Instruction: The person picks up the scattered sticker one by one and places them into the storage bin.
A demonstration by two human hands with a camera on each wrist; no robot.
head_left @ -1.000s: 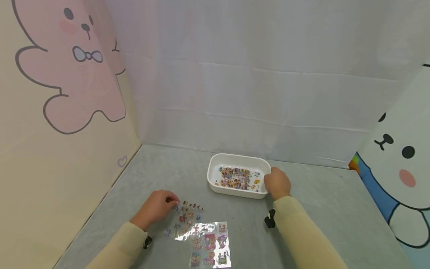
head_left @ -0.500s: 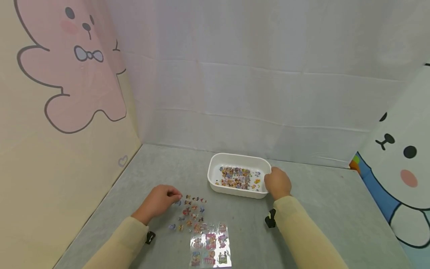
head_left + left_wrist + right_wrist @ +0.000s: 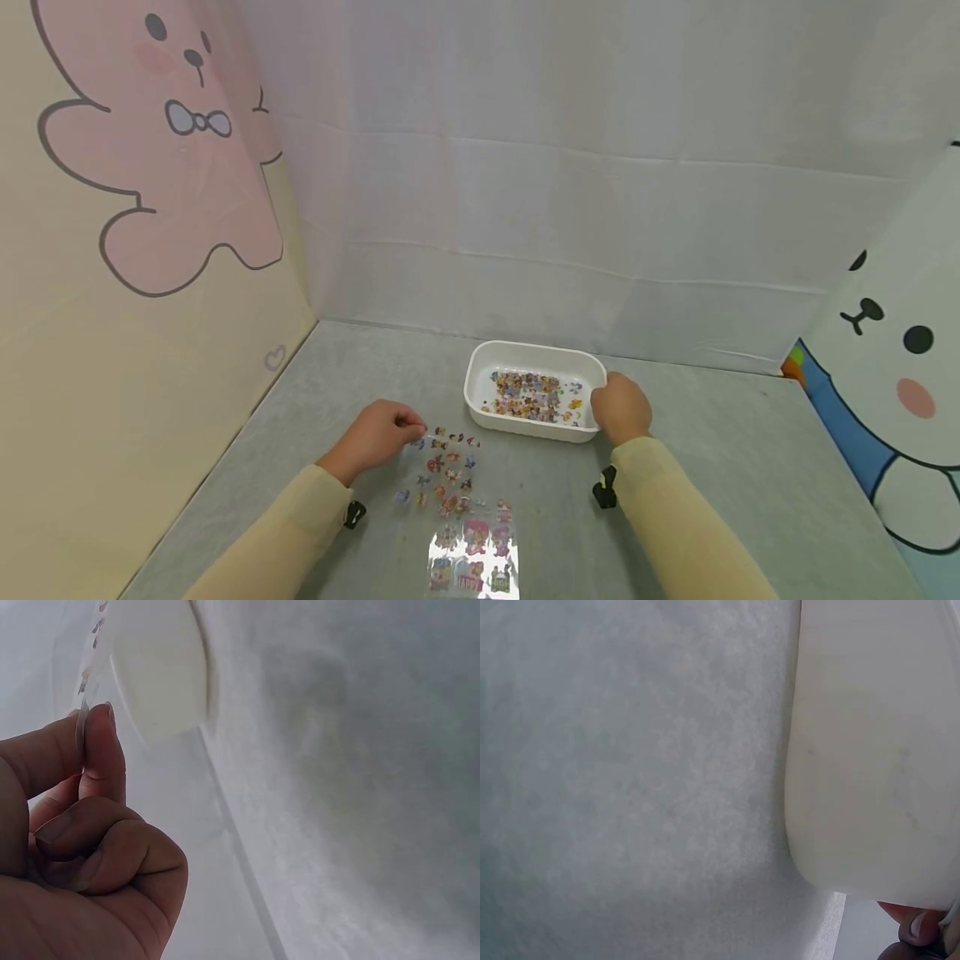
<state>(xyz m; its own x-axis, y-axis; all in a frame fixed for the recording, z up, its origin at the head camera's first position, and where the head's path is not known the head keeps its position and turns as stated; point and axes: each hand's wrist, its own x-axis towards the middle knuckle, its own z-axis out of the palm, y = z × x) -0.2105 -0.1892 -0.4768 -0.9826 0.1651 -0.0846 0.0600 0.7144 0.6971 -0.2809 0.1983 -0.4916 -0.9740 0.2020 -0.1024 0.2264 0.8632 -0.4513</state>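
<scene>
In the head view my left hand (image 3: 378, 437) pinches the upper left corner of a clear sticker sheet (image 3: 452, 473) printed with small colourful figures. The left wrist view shows this sheet edge-on (image 3: 81, 731), between thumb and forefinger, the other fingers curled in. Below it lies a shiny sticker sheet (image 3: 472, 560) with larger pictures in squares; the clear sheet overlaps its top edge. My right hand (image 3: 622, 408) grips the right end of a white plastic tub (image 3: 528, 427). Inside the tub lie many small colourful sticker figures (image 3: 525, 400). In the right wrist view, fingertips (image 3: 919, 928) show at the tub's rim.
Under everything is a grey tabletop (image 3: 720, 467). A pale curtain (image 3: 570, 208) hangs behind it. Side panels bear a pink bear (image 3: 187, 192) on the left and a white bear (image 3: 892, 392) on the right.
My left hand has moved right and a little away from me, drawing the clear sticker sheet along. The right hand and the tub have stayed in place.
</scene>
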